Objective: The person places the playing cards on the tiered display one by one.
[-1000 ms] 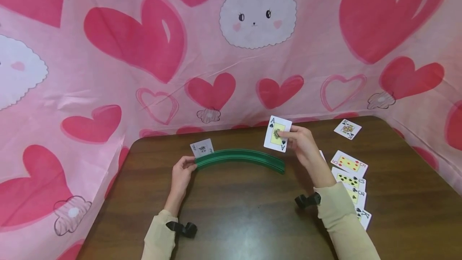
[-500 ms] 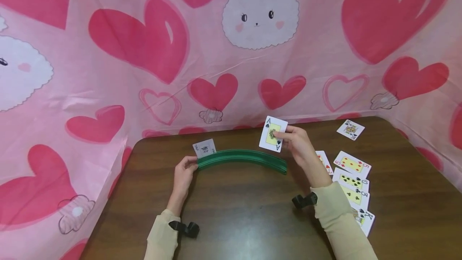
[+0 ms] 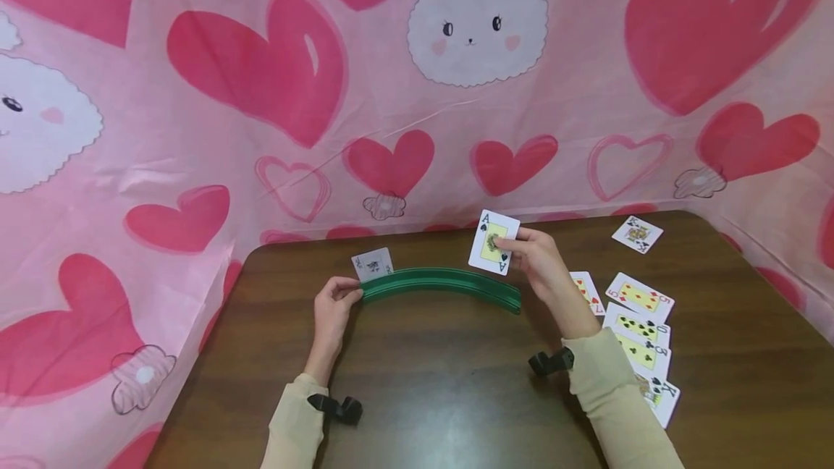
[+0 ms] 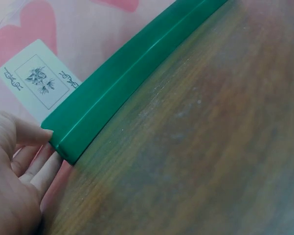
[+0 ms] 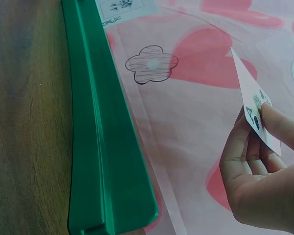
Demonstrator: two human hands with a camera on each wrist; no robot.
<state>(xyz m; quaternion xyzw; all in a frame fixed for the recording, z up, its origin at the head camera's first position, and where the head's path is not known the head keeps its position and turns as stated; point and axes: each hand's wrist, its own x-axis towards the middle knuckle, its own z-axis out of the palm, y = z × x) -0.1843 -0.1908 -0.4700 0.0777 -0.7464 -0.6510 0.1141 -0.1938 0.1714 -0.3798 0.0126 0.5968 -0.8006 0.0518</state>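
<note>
I saw the right hand with its fingers clamped on the ace of spades, above the desk. The left hand pinched the green rack at its left end, where the joker stood.

Person's got both arms stretched forward, cream-coloured fabric left sleeve and matching right sleeve, with a chunky black gadget poking out on the inner side of each wrist (left one, right one). The bare left hand is in a pinch, thumb on top and the other fingers underneath. The bare right hand leans inward and looks a bit higher, also pinching, thumb pressing from the front with the fingers bent behind.
</note>
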